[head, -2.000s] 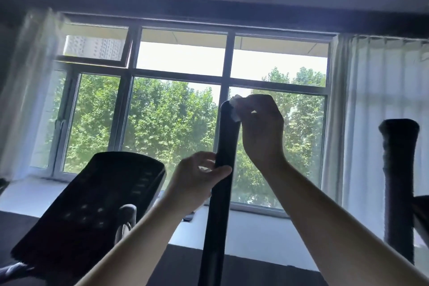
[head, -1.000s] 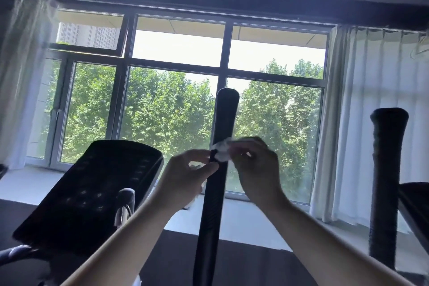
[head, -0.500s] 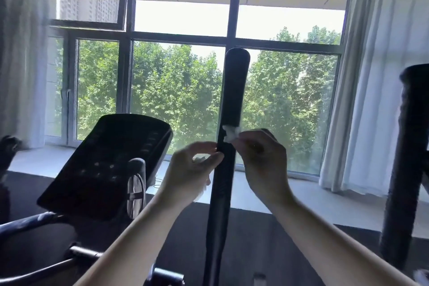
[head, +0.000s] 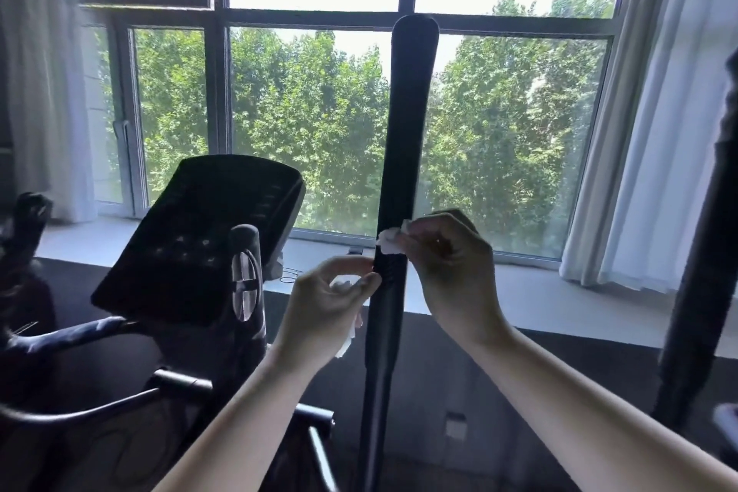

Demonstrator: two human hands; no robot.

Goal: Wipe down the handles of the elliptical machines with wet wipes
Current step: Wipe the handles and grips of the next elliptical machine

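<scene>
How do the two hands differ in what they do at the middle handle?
The right hand pinches a small white wet wipe against the upright black handle; the left hand touches that handle with its thumb and fingertips. The right hand sits higher on the handle than the left hand. Both hold white wipe material, and both touch the handle.

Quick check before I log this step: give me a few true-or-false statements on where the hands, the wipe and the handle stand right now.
1. The right hand presses a white wipe against the upright black handle. True.
2. The wipe sits at the very top of the handle. False: it is about halfway down the visible length.
3. The left hand touches the handle just below the wipe. True.
4. The console stands to the right of the handle. False: it stands to the left.
5. The curtains cover the whole window. False: they hang at the sides, and trees show through the glass.
</scene>
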